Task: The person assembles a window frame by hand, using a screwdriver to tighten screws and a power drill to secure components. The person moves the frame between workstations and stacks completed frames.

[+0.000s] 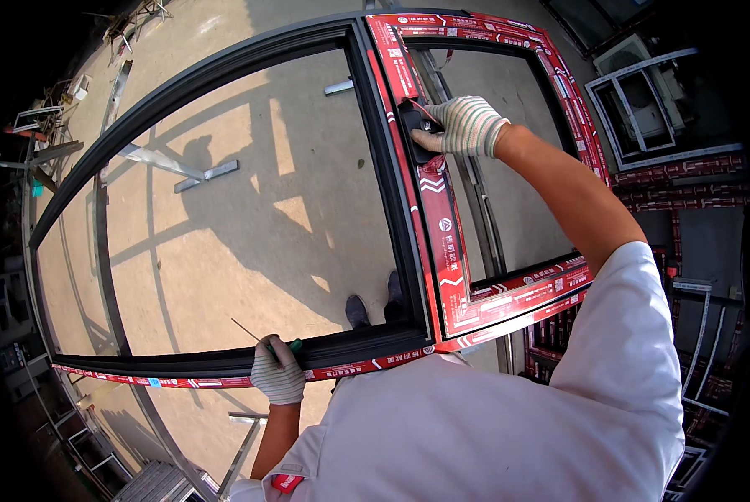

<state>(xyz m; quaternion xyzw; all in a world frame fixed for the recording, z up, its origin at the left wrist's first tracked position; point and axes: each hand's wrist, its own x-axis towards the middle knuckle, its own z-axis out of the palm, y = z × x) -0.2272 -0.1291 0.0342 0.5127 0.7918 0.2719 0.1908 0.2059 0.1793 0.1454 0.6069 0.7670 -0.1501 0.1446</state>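
Note:
A large window frame (398, 209) lies in front of me, its left part a big opening edged in black and its right part a smaller sash (448, 251) wrapped in red printed film. My left hand (277, 374), in a striped knit glove, is at the near edge, closed around a screwdriver (295, 345) with a green handle. The thin shaft points up and left over the opening. My right hand (468, 127), gloved alike, grips a small black rectangular part (412, 123) at the sash's left bar. Loosened red film (433, 164) hangs just below that part.
Metal support bars (483, 209) run beneath the frame. Below the opening is a concrete floor (241, 276) with shadows and my shoes (357, 311). White-edged frames (634, 109) and red-wrapped profiles (684, 180) lie to the right. Scrap pieces (48, 151) are at the far left.

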